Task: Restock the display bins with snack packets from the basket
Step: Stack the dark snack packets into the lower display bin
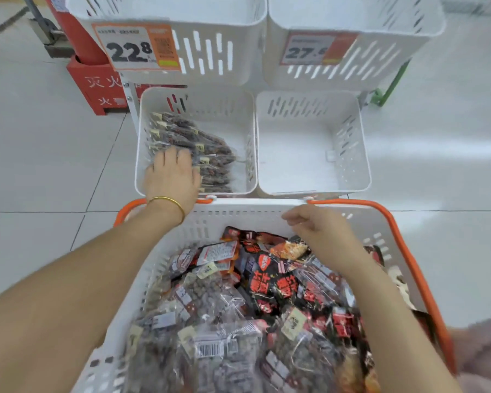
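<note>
A white basket (267, 214) with orange handles sits at the bottom, heaped with clear and black-red snack packets (267, 287). Beyond it stand two lower white display bins. The left bin (194, 100) holds a stack of clear packets of dark snacks (210, 154). My left hand (172, 177) reaches into this bin and lies on the stack, fingers spread over the packets. The right bin (312, 165) has a bare white floor. My right hand (315, 225) hovers over the basket's far rim, fingers loosely curled, holding nothing I can see.
Two upper white bins carry price tags, one (136, 48) reading 22.8, the other (318, 49) about 27. A red fire-extinguisher box (97, 89) stands on the tiled floor at the left. A green frame part (386, 92) shows at the right.
</note>
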`<state>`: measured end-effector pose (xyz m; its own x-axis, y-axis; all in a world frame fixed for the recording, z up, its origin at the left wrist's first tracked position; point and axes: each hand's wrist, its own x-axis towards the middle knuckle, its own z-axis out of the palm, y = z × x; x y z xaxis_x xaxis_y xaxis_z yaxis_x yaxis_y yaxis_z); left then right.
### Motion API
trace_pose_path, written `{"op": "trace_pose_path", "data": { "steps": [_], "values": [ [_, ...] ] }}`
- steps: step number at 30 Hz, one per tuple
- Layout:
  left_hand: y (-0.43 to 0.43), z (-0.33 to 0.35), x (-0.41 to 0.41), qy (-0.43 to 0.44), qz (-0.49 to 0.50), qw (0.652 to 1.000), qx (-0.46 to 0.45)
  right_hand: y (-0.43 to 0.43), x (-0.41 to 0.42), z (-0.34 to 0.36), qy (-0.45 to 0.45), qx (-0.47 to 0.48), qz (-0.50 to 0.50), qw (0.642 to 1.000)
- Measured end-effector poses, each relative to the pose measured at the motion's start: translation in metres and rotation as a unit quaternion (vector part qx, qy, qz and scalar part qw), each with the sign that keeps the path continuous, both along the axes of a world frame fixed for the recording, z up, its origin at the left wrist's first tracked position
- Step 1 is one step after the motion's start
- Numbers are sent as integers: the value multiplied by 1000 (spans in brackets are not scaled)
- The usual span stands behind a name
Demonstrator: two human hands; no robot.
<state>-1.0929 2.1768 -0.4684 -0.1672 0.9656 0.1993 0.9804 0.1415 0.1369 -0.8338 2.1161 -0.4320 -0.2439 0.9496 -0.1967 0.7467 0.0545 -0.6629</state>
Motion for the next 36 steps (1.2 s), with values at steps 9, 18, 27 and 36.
{"op": "trace_pose_path", "data": {
  "steps": [9, 18, 27, 36],
  "values": [
    [-91, -3, 67, -94, -164, 982, -5, -24, 36, -22, -234, 93, -59, 966],
    [-113, -35, 102, -1, -154, 947, -283, -42, 54, -28, -285, 11, -104, 953],
    [-103, -10, 112, -261, -116, 921, -264, -36, 68, -9, -60, -15, -115, 991],
    [-109, 1, 72, -169, -204, 875, -405, -35, 33, 17, 53, 64, -49, 995]
  ]
}}
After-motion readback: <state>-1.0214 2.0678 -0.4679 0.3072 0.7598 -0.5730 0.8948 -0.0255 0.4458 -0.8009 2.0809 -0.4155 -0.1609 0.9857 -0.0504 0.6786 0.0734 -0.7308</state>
